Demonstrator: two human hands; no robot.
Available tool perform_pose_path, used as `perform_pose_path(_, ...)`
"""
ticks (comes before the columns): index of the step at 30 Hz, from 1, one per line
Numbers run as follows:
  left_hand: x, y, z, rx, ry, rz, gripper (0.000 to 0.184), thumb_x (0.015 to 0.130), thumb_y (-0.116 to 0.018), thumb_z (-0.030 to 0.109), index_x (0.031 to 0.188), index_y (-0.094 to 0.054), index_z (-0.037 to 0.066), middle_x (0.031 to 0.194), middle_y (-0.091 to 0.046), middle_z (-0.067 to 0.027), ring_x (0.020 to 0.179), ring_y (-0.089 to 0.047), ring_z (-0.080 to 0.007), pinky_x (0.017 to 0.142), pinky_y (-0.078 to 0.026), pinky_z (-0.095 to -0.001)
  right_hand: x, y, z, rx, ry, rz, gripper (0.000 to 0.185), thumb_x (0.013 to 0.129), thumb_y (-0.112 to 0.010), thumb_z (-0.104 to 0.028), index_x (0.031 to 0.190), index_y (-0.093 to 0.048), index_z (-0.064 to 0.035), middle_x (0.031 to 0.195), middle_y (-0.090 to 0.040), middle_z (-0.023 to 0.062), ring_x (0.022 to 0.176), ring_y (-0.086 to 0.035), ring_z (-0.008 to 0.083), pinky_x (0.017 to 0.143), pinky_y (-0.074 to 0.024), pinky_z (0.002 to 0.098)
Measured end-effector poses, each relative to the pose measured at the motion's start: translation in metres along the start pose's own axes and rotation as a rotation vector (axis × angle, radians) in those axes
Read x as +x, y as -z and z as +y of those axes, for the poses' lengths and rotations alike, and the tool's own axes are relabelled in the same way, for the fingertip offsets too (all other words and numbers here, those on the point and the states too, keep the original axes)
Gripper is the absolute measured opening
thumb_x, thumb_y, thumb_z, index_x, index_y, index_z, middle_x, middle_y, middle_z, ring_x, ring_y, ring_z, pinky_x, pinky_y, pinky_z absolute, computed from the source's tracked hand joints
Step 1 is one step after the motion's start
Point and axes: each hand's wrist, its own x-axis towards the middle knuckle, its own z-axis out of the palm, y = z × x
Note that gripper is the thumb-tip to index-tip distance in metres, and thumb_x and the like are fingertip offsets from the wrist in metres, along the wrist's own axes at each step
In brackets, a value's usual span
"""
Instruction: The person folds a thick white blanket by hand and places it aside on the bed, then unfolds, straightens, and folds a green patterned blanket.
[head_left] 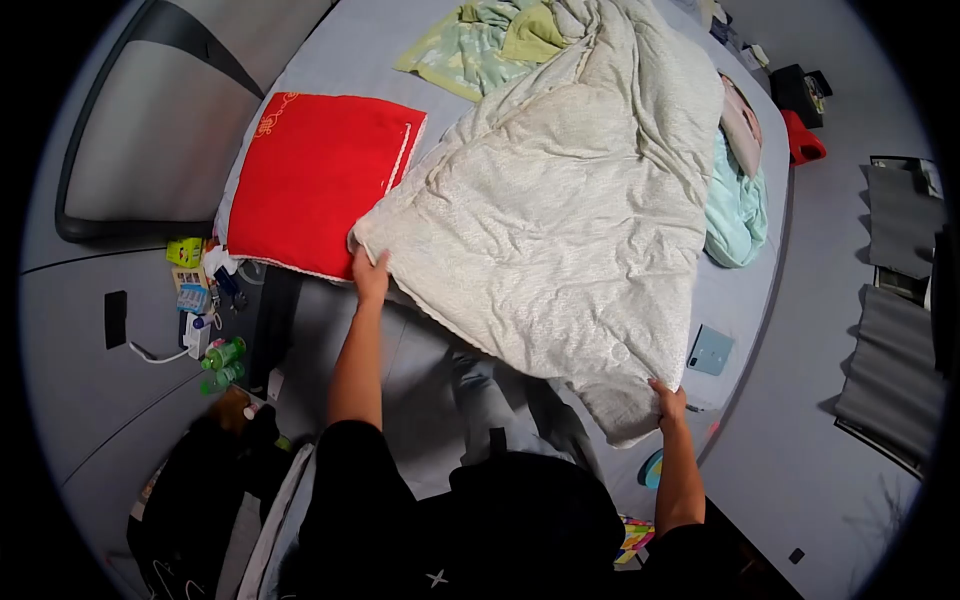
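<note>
Pale sheeting [345,60] covers the bed, its surface bounded on the left by a grey headboard [160,105]. At the near edge, 2 bare hands hold a white quilt [570,190], which spreads from there to the far edge. The left hand [371,274] is closed on its left near corner; the right hand [669,402] grips its hem toward the surface's right near corner. Between them the quilt's border sags past the near edge in front of the person's legs [490,405], so a step forward could catch or trample it. Its left part overlaps a red pillow [310,180] by the left near corner, and a hard pull might drag that askew. Just beside the right side lies a tablet [710,350], near the right edge: a sideways sweep of the cloth could bury it or push it to the floor. Mint fabric [737,215], farther along that edge, might be pulled along too. Toward the far edge the quilt is bunched against a patterned blanket [455,55]; that tangle could resist a tug and jerk the hem from either grip. Off the left near corner, a wide flick might topple 2 green bottles [226,352].
</note>
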Motion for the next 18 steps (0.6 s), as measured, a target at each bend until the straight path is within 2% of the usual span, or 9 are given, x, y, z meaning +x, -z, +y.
perform_pose_path(1, 0.007, 0.000, 0.012, 0.035, -0.332, 0.071, 0.038, 0.088, -0.068, 0.013, 0.120, -0.054, -0.001, 0.106, -0.067, -0.0143, 0.093, -0.064, -0.0281, 0.083, -0.049, -0.0370, -0.003, 0.001, -0.003, -0.001, 0.010, 0.003, 0.059, 0.073, -0.077, -0.012, 0.124, -0.053, 0.0075, 0.115, -0.064, 0.0200, 0.099, -0.064, 0.0310, 0.086, -0.0501, 0.0392)
perform_pose_path(4, 0.013, 0.008, 0.030, 0.152, -0.146, 0.304, 0.036, 0.089, -0.064, 0.012, 0.121, -0.054, -0.003, 0.115, -0.064, -0.0197, 0.103, -0.062, -0.0349, 0.087, -0.048, -0.0405, -0.001, 0.008, 0.006, -0.015, 0.036, 0.062, 0.057, 0.074, -0.077, -0.012, 0.123, -0.055, 0.0077, 0.113, -0.065, 0.0196, 0.096, -0.065, 0.0310, 0.083, -0.0510, 0.0402)
perform_pose_path(5, 0.027, 0.007, 0.009, 0.151, -0.224, 0.351, 0.037, 0.088, -0.065, 0.012, 0.120, -0.055, -0.003, 0.113, -0.065, -0.0212, 0.102, -0.063, -0.0385, 0.086, -0.049, -0.0416, 0.005, 0.010, 0.009, -0.022, 0.051, 0.088, 0.056, 0.075, -0.077, -0.012, 0.122, -0.055, 0.0077, 0.111, -0.065, 0.0193, 0.095, -0.065, 0.0309, 0.082, -0.0514, 0.0407)
perform_pose_path(7, 0.047, 0.009, -0.024, 0.371, -0.061, 0.196, 0.037, 0.086, -0.067, 0.011, 0.119, -0.057, -0.002, 0.114, -0.066, -0.0199, 0.100, -0.064, -0.0348, 0.086, -0.049, -0.0398, 0.019, 0.016, 0.014, 0.051, -0.039, 0.030, 0.061, 0.074, -0.079, -0.015, 0.125, -0.053, 0.0090, 0.114, -0.064, 0.0205, 0.096, -0.065, 0.0320, 0.083, -0.0515, 0.0411)
perform_pose_path(9, 0.064, 0.014, -0.042, 0.147, 0.084, 0.046, 0.037, 0.085, -0.068, 0.010, 0.118, -0.058, -0.002, 0.116, -0.065, -0.0185, 0.103, -0.064, -0.0306, 0.087, -0.049, -0.0381, 0.011, 0.023, 0.031, 0.068, -0.143, -0.031, 0.067, 0.074, -0.080, -0.018, 0.128, -0.051, 0.0101, 0.116, -0.063, 0.0216, 0.098, -0.064, 0.0330, 0.085, -0.0514, 0.0414)
perform_pose_path(11, 0.079, 0.007, -0.059, -0.095, 0.199, -0.088, 0.039, 0.084, -0.069, 0.008, 0.120, -0.058, -0.002, 0.122, -0.063, -0.0154, 0.108, -0.061, -0.0246, 0.089, -0.049, -0.0355, -0.007, 0.016, 0.008, 0.046, -0.213, -0.088, 0.073, 0.074, -0.082, -0.022, 0.130, -0.049, 0.0110, 0.118, -0.062, 0.0226, 0.101, -0.064, 0.0339, 0.086, -0.0511, 0.0415)
perform_pose_path(15, 0.063, -0.008, -0.015, -0.317, 0.397, -0.099, 0.049, 0.081, -0.068, 0.002, 0.128, -0.054, -0.002, 0.125, -0.061, -0.0139, 0.108, -0.061, -0.0272, 0.091, -0.049, -0.0355, -0.020, 0.014, -0.012, 0.034, -0.199, -0.344, 0.080, 0.073, -0.081, -0.009, 0.137, -0.039, 0.0108, 0.131, -0.054, 0.0233, 0.117, -0.056, 0.0355, 0.099, -0.0463, 0.0440)
perform_pose_path(16, 0.056, -0.011, 0.000, -0.339, 0.429, -0.101, 0.049, 0.081, -0.068, 0.002, 0.128, -0.054, -0.003, 0.125, -0.061, -0.0138, 0.108, -0.061, -0.0270, 0.091, -0.049, -0.0353, -0.022, 0.017, -0.016, 0.099, -0.182, -0.464, 0.081, 0.070, -0.082, -0.005, 0.138, -0.039, 0.0088, 0.135, -0.051, 0.0216, 0.120, -0.053, 0.0348, 0.103, -0.0438, 0.0427)
perform_pose_path(18, 0.045, -0.017, 0.011, -0.363, 0.455, -0.102, 0.046, 0.082, -0.068, 0.003, 0.126, -0.056, -0.004, 0.124, -0.062, -0.0136, 0.108, -0.062, -0.0259, 0.092, -0.048, -0.0340, -0.024, 0.023, -0.019, 0.078, -0.153, -0.518, 0.079, 0.071, -0.080, -0.003, 0.138, -0.040, 0.0078, 0.134, -0.052, 0.0206, 0.121, -0.053, 0.0338, 0.104, -0.0430, 0.0419)
